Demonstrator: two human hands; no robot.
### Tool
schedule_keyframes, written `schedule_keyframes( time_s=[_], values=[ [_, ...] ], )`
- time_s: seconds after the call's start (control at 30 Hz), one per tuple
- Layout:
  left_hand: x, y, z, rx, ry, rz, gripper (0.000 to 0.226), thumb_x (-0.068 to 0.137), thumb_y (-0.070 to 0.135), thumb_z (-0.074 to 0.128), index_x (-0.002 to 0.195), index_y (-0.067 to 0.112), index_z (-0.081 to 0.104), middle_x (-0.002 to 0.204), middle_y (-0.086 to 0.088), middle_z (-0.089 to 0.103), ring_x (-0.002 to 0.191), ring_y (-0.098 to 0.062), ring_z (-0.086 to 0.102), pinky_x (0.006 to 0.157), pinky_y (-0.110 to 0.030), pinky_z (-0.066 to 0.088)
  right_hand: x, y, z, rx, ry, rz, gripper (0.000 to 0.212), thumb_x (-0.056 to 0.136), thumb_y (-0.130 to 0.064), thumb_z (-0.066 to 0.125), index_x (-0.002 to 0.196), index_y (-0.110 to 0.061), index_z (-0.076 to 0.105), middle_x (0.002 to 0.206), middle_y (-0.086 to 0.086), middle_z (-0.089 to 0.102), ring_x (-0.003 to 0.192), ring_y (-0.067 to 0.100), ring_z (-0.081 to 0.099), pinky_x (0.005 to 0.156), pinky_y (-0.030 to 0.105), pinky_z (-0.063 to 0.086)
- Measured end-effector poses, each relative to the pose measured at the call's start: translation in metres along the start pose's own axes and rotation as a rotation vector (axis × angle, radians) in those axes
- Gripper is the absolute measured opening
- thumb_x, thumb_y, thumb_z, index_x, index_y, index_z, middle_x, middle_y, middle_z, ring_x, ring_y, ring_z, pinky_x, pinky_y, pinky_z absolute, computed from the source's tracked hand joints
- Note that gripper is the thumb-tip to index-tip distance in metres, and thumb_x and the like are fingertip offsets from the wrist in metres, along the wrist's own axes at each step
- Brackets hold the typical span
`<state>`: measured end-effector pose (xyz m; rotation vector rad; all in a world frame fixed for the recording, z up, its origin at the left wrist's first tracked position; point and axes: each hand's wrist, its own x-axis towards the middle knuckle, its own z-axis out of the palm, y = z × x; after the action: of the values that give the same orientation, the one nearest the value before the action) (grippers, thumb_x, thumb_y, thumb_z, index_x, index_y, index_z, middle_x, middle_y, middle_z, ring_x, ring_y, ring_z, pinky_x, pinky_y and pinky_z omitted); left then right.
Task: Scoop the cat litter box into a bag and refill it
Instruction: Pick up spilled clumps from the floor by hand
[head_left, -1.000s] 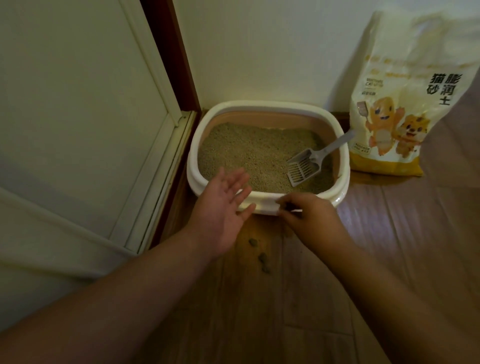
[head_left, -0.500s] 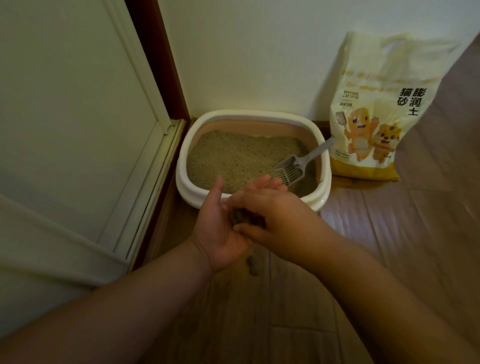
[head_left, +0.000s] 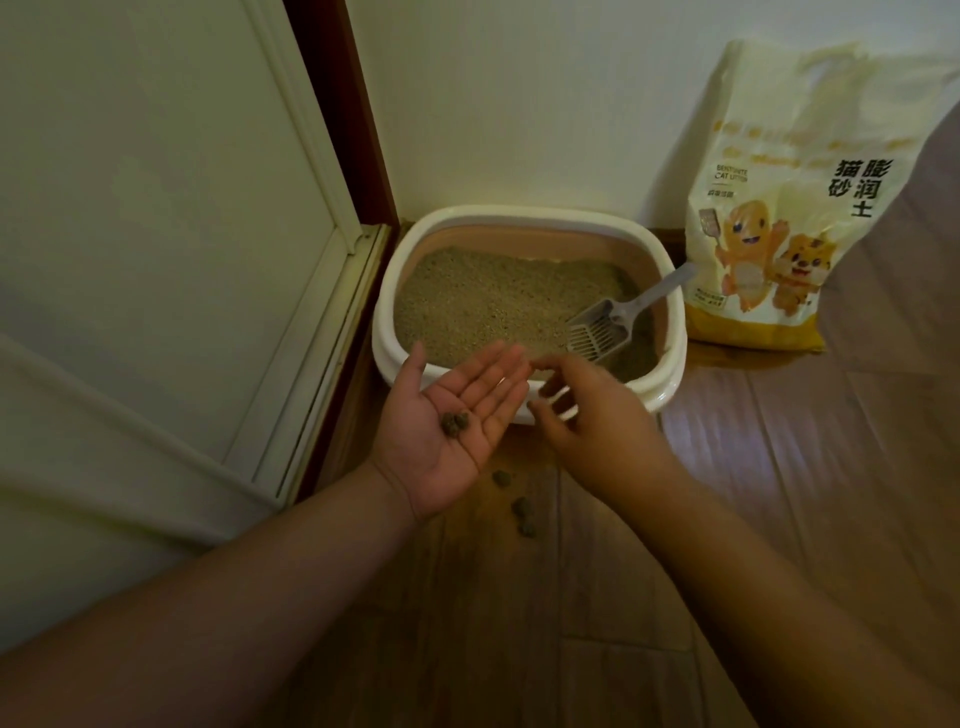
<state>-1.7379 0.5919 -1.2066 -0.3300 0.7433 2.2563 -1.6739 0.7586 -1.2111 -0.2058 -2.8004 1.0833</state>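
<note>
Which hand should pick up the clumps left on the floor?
Right. The right hand is free, fingers loosely spread. The left hand lies palm up, cradling clumps, so turning it would likely spill them. The floor clumps lie between both wrists.

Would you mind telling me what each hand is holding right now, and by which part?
The left hand lies open, palm up, with a few dark clumps resting loose in the palm, not gripped. The right hand holds nothing.
</note>
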Motion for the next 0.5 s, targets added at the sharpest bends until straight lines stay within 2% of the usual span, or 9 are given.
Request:
schedule_keyframes(
  time_s=[0.07,0.13,0.2,0.3,0.37,0.5],
  values=[
    [0.000,0.002,-0.004,0.000,0.021,0.009,0.076,0.102,0.059,0.038,0.139,-0.005,0.052,0.139,-0.026,0.058,0.130,-0.036,0.057,0.114,-0.042,0.040,-0.007,0.013,0.022,0.083,-0.016,0.099,0.044,0.095,-0.029,0.065,0.135,-0.034,0.047,0.106,-0.018,0.059,0.086,-0.001,0.063,0.077,0.026,0.059],
    [0.001,0.004,-0.006,-0.001,0.029,0.016,0.076,0.102,0.059,0.037,0.137,-0.006,0.053,0.137,-0.026,0.059,0.130,-0.036,0.058,0.115,-0.041,0.040,-0.012,0.029,0.043,0.064,-0.016,0.159,0.033,0.095,-0.028,0.065,0.124,-0.031,0.051,0.100,-0.015,0.060,0.086,0.002,0.063,0.075,0.024,0.057],
    [0.001,0.005,-0.008,-0.003,0.020,0.008,0.076,0.102,0.059,0.037,0.137,-0.006,0.054,0.137,-0.026,0.059,0.130,-0.036,0.058,0.115,-0.041,0.040,-0.015,0.048,0.064,-0.082,-0.162,0.204,0.028,0.094,-0.029,0.067,0.120,-0.030,0.055,0.108,-0.011,0.060,0.097,0.009,0.064,0.080,0.025,0.054],
    [0.001,0.005,-0.008,0.003,0.014,-0.011,0.076,0.102,0.059,0.037,0.137,-0.006,0.054,0.138,-0.026,0.059,0.130,-0.036,0.058,0.115,-0.042,0.039,-0.024,0.076,0.095,-0.211,-0.394,0.283,0.046,0.089,-0.037,0.070,0.131,-0.027,0.053,0.129,-0.003,0.053,0.113,0.016,0.058,0.090,0.029,0.051],
    [0.001,0.007,-0.007,0.003,0.009,-0.017,0.076,0.101,0.059,0.037,0.137,-0.005,0.053,0.139,-0.026,0.058,0.130,-0.036,0.057,0.115,-0.042,0.039,-0.030,0.088,0.110,-0.187,-0.427,0.317,0.049,0.087,-0.038,0.073,0.130,-0.028,0.052,0.132,-0.004,0.053,0.114,0.015,0.058,0.092,0.031,0.053],
    [0.000,0.007,-0.006,-0.012,-0.010,-0.029,0.076,0.101,0.060,0.036,0.138,-0.005,0.053,0.139,-0.025,0.058,0.131,-0.035,0.057,0.114,-0.041,0.040,-0.041,0.096,0.128,-0.177,-0.388,0.337,0.039,0.090,-0.042,0.068,0.124,-0.028,0.055,0.126,-0.006,0.052,0.107,0.012,0.058,0.094,0.029,0.052]
  ],
)
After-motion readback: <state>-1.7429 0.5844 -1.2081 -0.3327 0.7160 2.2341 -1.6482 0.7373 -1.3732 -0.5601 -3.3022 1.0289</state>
